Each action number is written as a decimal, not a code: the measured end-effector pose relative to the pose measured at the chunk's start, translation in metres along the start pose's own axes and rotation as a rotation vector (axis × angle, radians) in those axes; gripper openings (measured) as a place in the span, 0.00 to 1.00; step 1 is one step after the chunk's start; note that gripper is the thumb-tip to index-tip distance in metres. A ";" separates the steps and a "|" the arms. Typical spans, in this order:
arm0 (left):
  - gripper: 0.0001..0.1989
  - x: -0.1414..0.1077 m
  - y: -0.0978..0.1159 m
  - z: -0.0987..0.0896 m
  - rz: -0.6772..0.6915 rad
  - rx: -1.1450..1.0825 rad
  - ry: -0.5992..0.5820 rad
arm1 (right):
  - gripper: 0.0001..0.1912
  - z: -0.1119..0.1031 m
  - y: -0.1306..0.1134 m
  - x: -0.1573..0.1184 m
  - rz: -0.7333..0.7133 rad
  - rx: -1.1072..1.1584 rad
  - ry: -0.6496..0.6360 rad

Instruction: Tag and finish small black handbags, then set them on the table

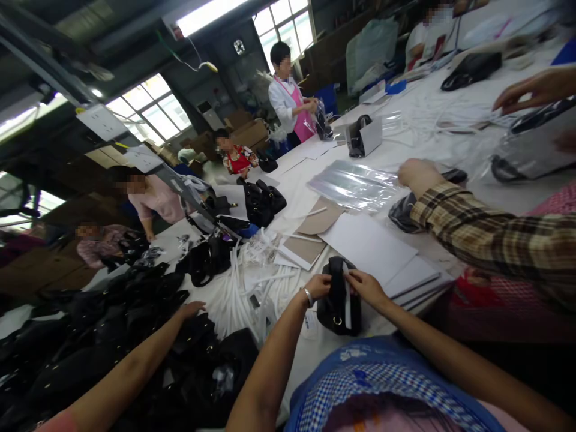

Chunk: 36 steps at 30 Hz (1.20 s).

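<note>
Grasping a black bag [327,309] at its upper left side, my left hand [320,286] was opposite my right hand [365,287], whose fingers pinched a white strip [348,306] lying along the bag. The bag rested before me, near the edge of the white table [292,189]. White tubes [237,294] lay to its left, white sheets [373,243] to its right, clear plastic packaging [355,185] beyond. Farther left, a dark heap of bags [103,336] spread; at right extended a co-worker's plaid sleeve [490,234].
</note>
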State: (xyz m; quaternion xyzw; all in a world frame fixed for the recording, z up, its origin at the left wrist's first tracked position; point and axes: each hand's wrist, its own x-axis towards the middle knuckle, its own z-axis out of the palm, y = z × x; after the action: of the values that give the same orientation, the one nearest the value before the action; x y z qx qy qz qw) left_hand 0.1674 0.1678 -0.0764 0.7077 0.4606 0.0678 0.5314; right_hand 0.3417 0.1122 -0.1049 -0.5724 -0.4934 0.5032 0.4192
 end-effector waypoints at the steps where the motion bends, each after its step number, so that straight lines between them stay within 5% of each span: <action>1: 0.12 0.001 -0.001 -0.001 -0.009 -0.015 -0.044 | 0.19 0.002 -0.003 0.003 -0.017 0.006 0.013; 5: 0.12 0.005 0.001 -0.003 -0.042 0.005 -0.088 | 0.18 0.003 -0.014 0.009 -0.079 0.094 -0.002; 14: 0.10 -0.027 0.031 -0.009 -0.050 0.384 0.211 | 0.17 -0.001 0.005 -0.013 -0.165 -0.097 -0.145; 19: 0.11 -0.036 0.039 -0.014 0.021 0.613 0.255 | 0.20 0.007 0.012 -0.011 -0.183 -0.169 -0.226; 23: 0.10 -0.038 0.032 -0.017 0.102 0.480 0.210 | 0.21 0.007 0.011 -0.001 -0.296 -0.231 -0.205; 29: 0.13 -0.044 0.030 -0.018 0.112 0.168 0.190 | 0.21 0.002 0.001 0.017 -0.286 -0.235 -0.363; 36: 0.19 -0.044 0.016 0.000 0.148 -0.300 0.179 | 0.18 -0.008 -0.002 0.017 -0.136 -0.113 -0.497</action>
State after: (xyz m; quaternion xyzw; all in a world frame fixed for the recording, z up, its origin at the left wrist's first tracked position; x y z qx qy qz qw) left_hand 0.1516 0.1363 -0.0464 0.6437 0.4375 0.2372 0.5813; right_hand 0.3494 0.1298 -0.1042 -0.4193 -0.6459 0.5707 0.2851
